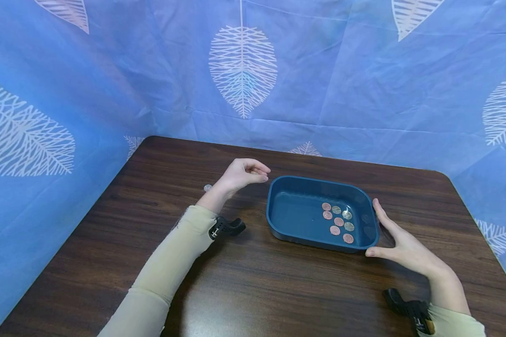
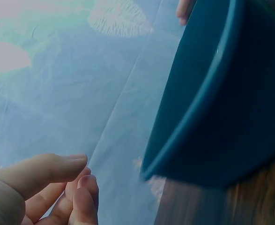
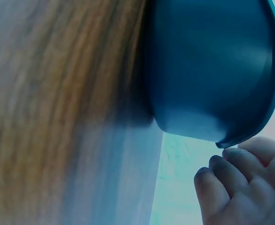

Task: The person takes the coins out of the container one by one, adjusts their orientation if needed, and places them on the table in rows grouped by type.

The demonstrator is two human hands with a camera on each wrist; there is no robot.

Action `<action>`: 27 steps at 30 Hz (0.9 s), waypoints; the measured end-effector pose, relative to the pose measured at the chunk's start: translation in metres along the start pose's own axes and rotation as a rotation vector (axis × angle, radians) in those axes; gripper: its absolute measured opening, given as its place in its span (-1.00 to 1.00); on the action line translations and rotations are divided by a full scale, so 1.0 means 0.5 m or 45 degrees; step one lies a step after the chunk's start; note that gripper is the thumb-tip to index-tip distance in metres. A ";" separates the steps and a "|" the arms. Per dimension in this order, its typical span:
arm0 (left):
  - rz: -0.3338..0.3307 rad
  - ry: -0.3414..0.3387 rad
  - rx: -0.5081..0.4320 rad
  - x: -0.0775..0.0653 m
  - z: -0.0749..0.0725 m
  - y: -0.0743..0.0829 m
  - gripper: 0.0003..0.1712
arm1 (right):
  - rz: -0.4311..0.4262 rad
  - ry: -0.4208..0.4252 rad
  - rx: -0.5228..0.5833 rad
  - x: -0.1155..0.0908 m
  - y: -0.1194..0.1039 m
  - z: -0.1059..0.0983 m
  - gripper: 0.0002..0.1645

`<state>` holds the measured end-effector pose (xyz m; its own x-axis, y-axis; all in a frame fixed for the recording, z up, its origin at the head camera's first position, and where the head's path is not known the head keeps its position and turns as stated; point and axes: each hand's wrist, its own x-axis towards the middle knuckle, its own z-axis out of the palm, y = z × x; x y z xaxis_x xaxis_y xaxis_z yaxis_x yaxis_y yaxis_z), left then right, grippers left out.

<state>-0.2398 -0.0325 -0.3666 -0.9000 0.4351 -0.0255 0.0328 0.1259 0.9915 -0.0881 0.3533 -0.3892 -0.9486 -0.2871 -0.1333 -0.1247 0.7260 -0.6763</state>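
Observation:
A dark blue plastic basin [image 1: 299, 243] with rounded corners holds several coins [image 1: 339, 222], some copper and some silver, spread over its right part. My right hand [image 1: 405, 243] grips the basin's right end, thumb at the near corner and fingers along the end wall. Just outside the left rim, my left hand [image 1: 246, 175] hovers with its fingers loosely curled. In the left wrist view its thumb and fingertips [image 2: 86, 183] come close together, and no coin shows between them. Behind the left wrist, a silver coin [image 1: 208, 187] lies on the table.
The dark wooden table [image 1: 278, 290] has rounded back corners. A blue cloth with white leaf prints [image 1: 242, 70] hangs behind and beside it. Black wrist mounts stick out at the left sleeve [image 1: 225, 228] and the right sleeve [image 1: 411, 309].

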 end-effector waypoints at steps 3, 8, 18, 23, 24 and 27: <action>0.020 -0.055 -0.014 0.008 0.026 0.007 -0.73 | 0.015 -0.010 -0.032 0.001 -0.005 -0.001 0.27; 0.045 -0.142 -0.011 0.020 0.074 0.014 -0.72 | 0.045 -0.024 -0.083 0.001 -0.006 0.000 0.24; 0.046 -0.241 -0.033 0.032 0.178 0.025 -0.77 | 0.085 -0.025 -0.109 -0.001 -0.009 0.002 0.23; 0.055 -0.282 -0.019 0.035 0.219 0.024 -0.81 | 0.087 -0.025 -0.097 0.001 -0.009 0.002 0.23; 0.057 -0.283 -0.010 0.036 0.226 0.023 -0.82 | 0.087 -0.026 -0.097 0.001 -0.009 0.002 0.23; 0.058 -0.272 0.025 0.039 0.247 0.023 -0.84 | 0.085 -0.025 -0.094 0.002 -0.008 0.001 0.22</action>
<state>-0.2035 0.0877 -0.3715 -0.7849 0.6195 -0.0090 0.0821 0.1183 0.9896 -0.0884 0.3497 -0.3870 -0.9497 -0.2481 -0.1911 -0.0831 0.7880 -0.6101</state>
